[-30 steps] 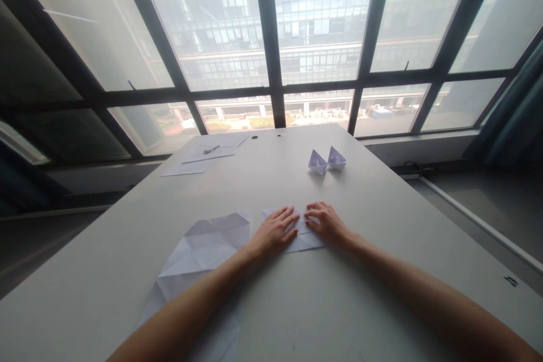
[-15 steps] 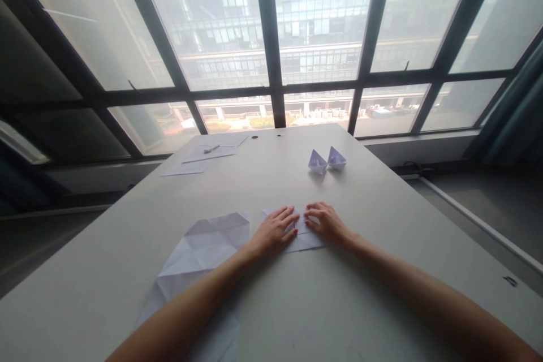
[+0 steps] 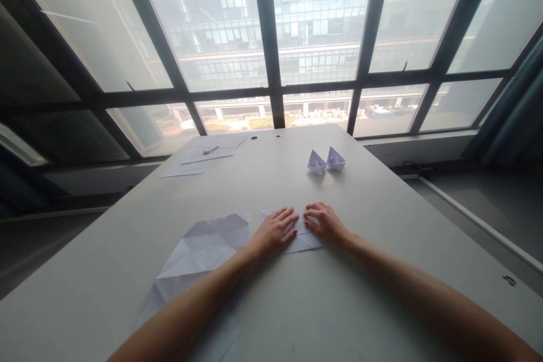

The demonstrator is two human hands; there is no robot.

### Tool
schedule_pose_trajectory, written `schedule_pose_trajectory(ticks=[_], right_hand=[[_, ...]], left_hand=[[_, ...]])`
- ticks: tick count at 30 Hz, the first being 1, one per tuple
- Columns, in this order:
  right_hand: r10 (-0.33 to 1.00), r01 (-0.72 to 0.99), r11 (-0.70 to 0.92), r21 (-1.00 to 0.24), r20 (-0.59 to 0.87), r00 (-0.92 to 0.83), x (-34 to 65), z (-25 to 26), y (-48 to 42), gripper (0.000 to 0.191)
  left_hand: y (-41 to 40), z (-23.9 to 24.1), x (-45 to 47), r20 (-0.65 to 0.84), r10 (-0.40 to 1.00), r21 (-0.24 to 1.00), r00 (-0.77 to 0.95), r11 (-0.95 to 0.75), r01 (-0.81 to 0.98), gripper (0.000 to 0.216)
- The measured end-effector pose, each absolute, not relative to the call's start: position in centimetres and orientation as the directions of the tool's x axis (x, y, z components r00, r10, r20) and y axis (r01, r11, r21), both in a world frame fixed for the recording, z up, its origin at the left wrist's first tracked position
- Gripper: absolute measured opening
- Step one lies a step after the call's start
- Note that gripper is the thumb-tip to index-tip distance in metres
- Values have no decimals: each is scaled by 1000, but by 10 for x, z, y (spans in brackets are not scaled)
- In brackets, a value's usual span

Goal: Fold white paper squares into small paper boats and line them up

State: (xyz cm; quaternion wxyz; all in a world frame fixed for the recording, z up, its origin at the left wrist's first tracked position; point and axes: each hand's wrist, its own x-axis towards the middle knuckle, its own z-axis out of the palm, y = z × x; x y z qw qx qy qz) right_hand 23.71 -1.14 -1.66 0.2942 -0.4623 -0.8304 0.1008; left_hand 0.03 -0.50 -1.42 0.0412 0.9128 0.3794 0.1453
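A folded sheet of white paper [image 3: 306,242] lies flat on the table under both of my hands. My left hand [image 3: 275,228] rests on its left part with the fingers stretched out to the right. My right hand [image 3: 324,220] lies on the right part, fingers apart and slightly bent. Only a narrow gap separates the fingertips. The hands cover much of the paper, so its full fold is hidden. A larger creased white sheet [image 3: 197,249] lies to the left, partly beneath my left forearm.
Two folded paper boats [image 3: 316,164] stand side by side beyond my right hand. Several white sheets [image 3: 182,168] with a pen [image 3: 210,150] on top lie at the far left of the white table [image 3: 360,305]. A small dark object [image 3: 509,280] sits near the right edge. Windows rise behind.
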Motion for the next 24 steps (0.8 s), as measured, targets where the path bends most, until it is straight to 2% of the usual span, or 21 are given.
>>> schedule_pose_trajectory(ticks=[24], right_hand=[[818,705,563,-431,411,-402,238,-20,-10,19]], left_hand=[[-4,-16,1,246,701,184,669,-712,678,45]])
